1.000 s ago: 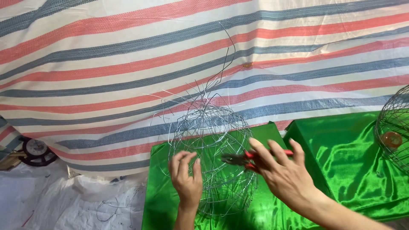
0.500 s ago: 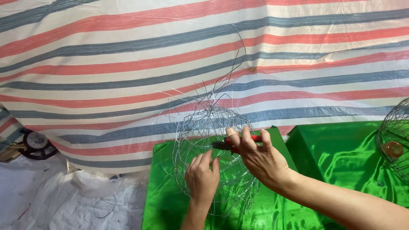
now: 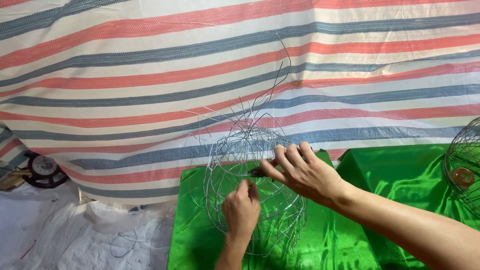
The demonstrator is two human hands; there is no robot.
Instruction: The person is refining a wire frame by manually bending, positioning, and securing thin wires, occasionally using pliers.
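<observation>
A round ball frame of thin silver wire (image 3: 281,226) stands on a shiny green cloth (image 3: 200,235), with loose wire ends sticking up from its top. My left hand (image 3: 241,211) is closed around wires on the near side of the ball. My right hand (image 3: 302,173) reaches in from the right over the upper part of the ball and grips pliers. Only the pliers' dark tip (image 3: 258,173) shows, pointing left into the wires just above my left hand; the handles are hidden in my palm.
A red, blue and cream striped tarp (image 3: 150,75) hangs behind. A second wire ball (image 3: 457,150) with an orange round thing (image 3: 462,176) inside sits at the right edge. At left are a black round object (image 3: 45,171) and white plastic sheeting (image 3: 50,235).
My right hand with the pliers has moved left and up onto the ball, hiding the red handles. My left hand has shifted up the ball's near side and closed on its wires.
</observation>
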